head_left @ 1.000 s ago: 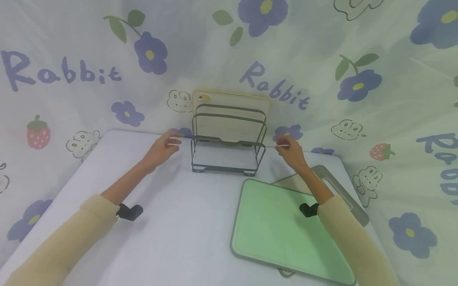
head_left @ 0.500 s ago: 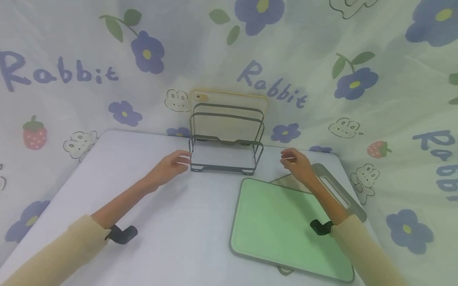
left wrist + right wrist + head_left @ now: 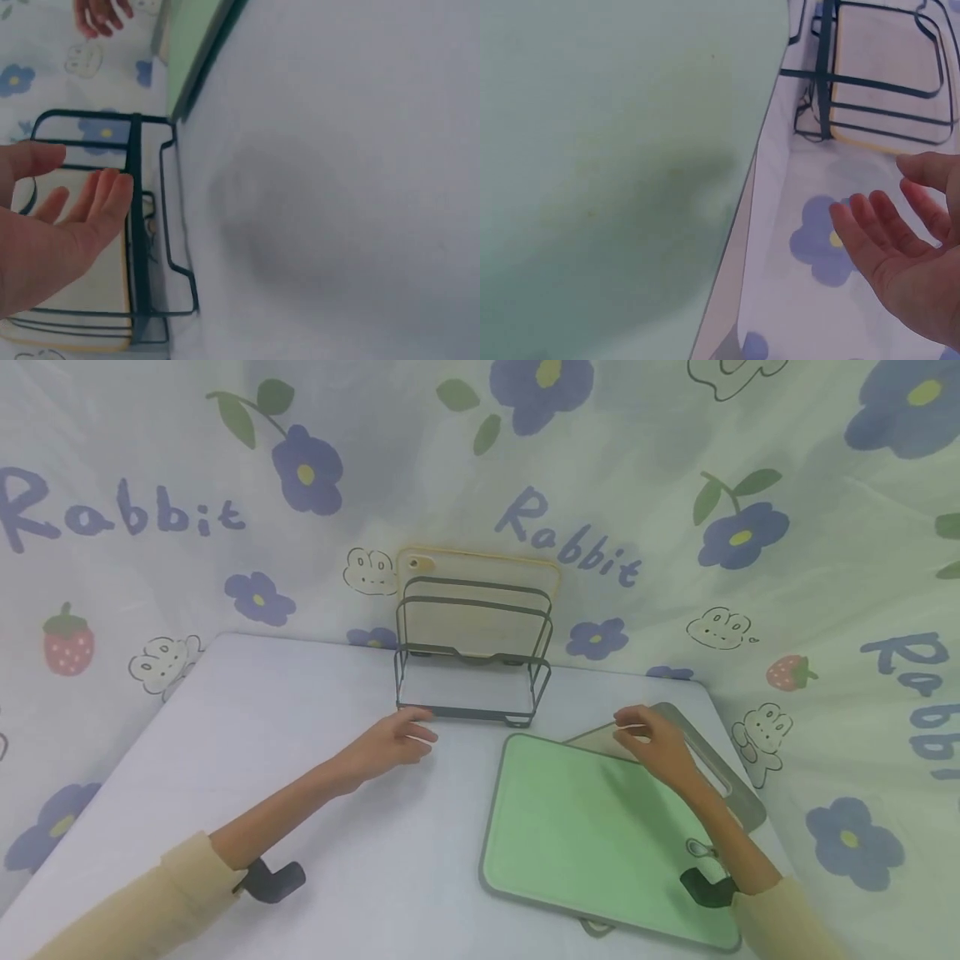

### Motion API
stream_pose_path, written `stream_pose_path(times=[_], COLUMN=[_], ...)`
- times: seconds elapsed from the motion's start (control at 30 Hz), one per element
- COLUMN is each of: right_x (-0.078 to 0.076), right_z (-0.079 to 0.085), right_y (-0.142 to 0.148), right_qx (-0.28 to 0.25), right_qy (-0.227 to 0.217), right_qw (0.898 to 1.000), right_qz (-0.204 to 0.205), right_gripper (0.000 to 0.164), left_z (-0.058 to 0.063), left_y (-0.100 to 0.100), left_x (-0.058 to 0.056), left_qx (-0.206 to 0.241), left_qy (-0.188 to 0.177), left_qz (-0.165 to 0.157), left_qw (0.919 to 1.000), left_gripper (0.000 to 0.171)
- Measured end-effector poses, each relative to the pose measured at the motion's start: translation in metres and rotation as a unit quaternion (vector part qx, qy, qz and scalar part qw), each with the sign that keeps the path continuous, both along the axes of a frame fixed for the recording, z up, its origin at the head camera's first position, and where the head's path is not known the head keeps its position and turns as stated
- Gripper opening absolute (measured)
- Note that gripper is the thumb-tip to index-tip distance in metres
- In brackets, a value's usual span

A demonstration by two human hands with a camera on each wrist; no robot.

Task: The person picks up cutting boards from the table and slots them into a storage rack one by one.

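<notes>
We see the left hand [image 3: 393,745] above the table [image 3: 262,718], just before the front left corner of a dark wire rack [image 3: 480,716]. Its fingers are spread and gently bent, the thumb well away from them, and it has hold of nothing. From the head view we cannot tell whether a fingertip brushes the rack.

We find the right hand [image 3: 660,747] over the far edge of a green board [image 3: 592,835], its fingers loosely curved, thumb apart, and nothing in its grasp. It throws a soft shadow on the green board.

The rack stands by the middle of the table's far edge. At its rear we see a yellow-rimmed tablet [image 3: 476,631] upright, the rack's hoops crossing in front of it. The green board lies flat toward the table's right edge, on top of a grey-ended board [image 3: 744,802] with a slot handle; we see this lower board stick out past the green board's far edge, slot end close to the table's right edge.

Behind the table we see a cloth [image 3: 420,468] printed with blue flowers, rabbits and strawberries. Both arms wear beige sleeves [image 3: 150,902], with a black camera [image 3: 276,881] on each wrist.
</notes>
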State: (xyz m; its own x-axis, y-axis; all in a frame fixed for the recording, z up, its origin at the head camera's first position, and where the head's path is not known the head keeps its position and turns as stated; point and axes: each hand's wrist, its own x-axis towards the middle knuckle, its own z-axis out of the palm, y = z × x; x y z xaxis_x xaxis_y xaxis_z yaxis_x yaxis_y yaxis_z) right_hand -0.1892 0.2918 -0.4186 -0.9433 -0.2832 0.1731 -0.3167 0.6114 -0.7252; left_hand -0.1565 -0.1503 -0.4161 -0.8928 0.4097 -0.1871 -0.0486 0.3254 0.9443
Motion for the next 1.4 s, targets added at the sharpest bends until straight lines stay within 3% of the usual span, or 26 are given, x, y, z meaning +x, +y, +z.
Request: stream_pose_path(times=[0.27, 0.5, 0.87, 1.1, 1.4], right_x=[0.032, 0.06, 0.091, 0.108, 0.119], right_z=[-0.01, -0.013, -0.019, -0.028, -0.03], right_y=[0.035, 0.054, 0.077, 0.098, 0.123], right_qx=[-0.008, 0.019, 0.019, -0.005, 0.002], right_qy=[0.021, 0.019, -0.124, -0.217, -0.271], right_qw=[1.0, 0.999, 0.988, 0.969, 0.948], right_qz=[-0.015, -0.041, -0.086, -0.119, -0.166], right_gripper=[0.027, 0.027, 0.037, 0.05, 0.06], left_z=[-0.012, -0.026, -0.044, -0.049, -0.048], left_y=[0.022, 0.042, 0.079, 0.09, 0.099], left_x=[0.009, 0.014, 0.02, 0.018, 0.009], left_qx=[0.02, 0.011, -0.005, 0.008, -0.003], left_qy=[-0.031, -0.042, -0.062, -0.094, -0.12], left_qz=[-0.02, -0.035, -0.046, -0.047, -0.022], left_qw=[0.9991, 0.9984, 0.997, 0.9944, 0.9925], left_gripper=[0.053, 0.055, 0.057, 0.061, 0.069])
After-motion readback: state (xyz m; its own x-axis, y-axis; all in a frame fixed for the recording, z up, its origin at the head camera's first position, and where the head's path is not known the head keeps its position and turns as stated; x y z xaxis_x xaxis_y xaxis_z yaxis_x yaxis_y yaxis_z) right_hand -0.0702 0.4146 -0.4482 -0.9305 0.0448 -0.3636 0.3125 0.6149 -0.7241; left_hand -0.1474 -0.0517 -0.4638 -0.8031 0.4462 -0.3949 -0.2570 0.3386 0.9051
